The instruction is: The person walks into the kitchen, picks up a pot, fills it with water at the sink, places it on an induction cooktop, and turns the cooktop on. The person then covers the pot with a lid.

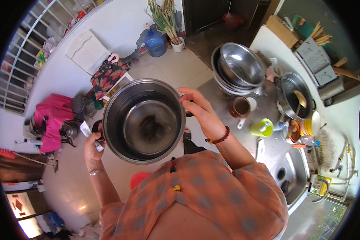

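Note:
A deep stainless-steel pot (117, 120) is held up in front of my body, above the floor, with its mouth facing me. A dark patch shows at its bottom; whether this is a stain or a reflection in water, I cannot tell. My left hand (93, 148) grips the black side handle (97, 129) and also has a white slip or packet (85, 129) between its fingers. On the opposite side, my right hand (205, 114) is at the other dark handle (189, 114), thumb and forefinger near the rim; the underside of its grip is hidden.
To the right, a metal counter (207, 90) carries stacked steel basins (240, 64), a brown jar (239, 107), a lime-green cup (261, 127) and another pot (297, 93) with a ladle. A sink (295, 168) lies nearer me. A cloth-covered chair (109, 72) and blue water bottle (155, 43) stand ahead.

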The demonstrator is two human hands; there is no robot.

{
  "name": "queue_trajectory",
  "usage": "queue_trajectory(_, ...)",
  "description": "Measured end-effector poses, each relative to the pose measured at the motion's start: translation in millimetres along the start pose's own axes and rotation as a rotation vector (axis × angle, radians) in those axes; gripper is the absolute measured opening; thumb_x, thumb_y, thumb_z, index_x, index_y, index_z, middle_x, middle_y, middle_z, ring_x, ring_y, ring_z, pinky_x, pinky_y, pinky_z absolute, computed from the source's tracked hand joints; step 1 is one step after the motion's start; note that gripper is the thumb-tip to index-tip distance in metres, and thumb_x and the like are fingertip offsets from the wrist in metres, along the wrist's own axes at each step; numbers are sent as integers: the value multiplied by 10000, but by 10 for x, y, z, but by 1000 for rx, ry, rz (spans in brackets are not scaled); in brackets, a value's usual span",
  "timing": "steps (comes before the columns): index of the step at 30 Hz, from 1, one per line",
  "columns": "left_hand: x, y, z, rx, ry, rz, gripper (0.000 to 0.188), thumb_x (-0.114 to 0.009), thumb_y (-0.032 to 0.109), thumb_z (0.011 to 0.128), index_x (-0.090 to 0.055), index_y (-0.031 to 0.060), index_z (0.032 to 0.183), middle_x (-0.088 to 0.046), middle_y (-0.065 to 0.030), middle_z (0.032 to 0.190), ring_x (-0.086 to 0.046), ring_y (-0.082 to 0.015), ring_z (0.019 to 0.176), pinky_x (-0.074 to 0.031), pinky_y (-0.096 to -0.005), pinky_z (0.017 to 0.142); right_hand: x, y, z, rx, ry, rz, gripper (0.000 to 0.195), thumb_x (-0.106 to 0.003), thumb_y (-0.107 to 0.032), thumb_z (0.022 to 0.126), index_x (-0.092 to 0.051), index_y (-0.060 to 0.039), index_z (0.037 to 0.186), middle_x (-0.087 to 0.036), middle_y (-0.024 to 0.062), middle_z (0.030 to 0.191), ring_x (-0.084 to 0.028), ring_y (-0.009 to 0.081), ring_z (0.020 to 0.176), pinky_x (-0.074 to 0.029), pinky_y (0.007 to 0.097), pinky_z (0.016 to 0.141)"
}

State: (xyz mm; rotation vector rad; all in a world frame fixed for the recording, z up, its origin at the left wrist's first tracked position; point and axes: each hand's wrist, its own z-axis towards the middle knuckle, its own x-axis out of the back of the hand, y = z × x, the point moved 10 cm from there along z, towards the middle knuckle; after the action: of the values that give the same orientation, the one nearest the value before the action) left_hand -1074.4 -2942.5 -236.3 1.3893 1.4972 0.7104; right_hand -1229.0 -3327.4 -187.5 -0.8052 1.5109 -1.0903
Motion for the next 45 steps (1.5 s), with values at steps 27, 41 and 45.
queue_trajectory(27,-4334,1736,6364,41,-554,272,238,-594,57,767,-639,7,996,-667,-57,848,-640,-167,716,-542,-278,623,2350,-1172,5215,340,671,-6,342,-569,-175,898,-527,-58,1217,-519,-6,941,-463,74,846,-398,220,769)
queue_trajectory(41,-8924,1425,8044,51,-831,379,259,-600,73,748,-614,17,1000,-658,-37,896,-631,-146,767,-524,-273,612,5508,-2589,6421,384,910,-94,320,-541,-191,929,-523,-75,1227,-554,-21,958,-489,74,912,-384,241,810)
queue_trajectory(45,-10419,1073,8361,83,-992,419,237,-611,80,743,-607,36,976,-657,-34,933,-631,-144,826,-528,-293,642,6457,-2862,6487,401,1021,-48,344,-539,-218,918,-524,-79,1233,-577,-10,1031,-507,95,987,-385,261,825)
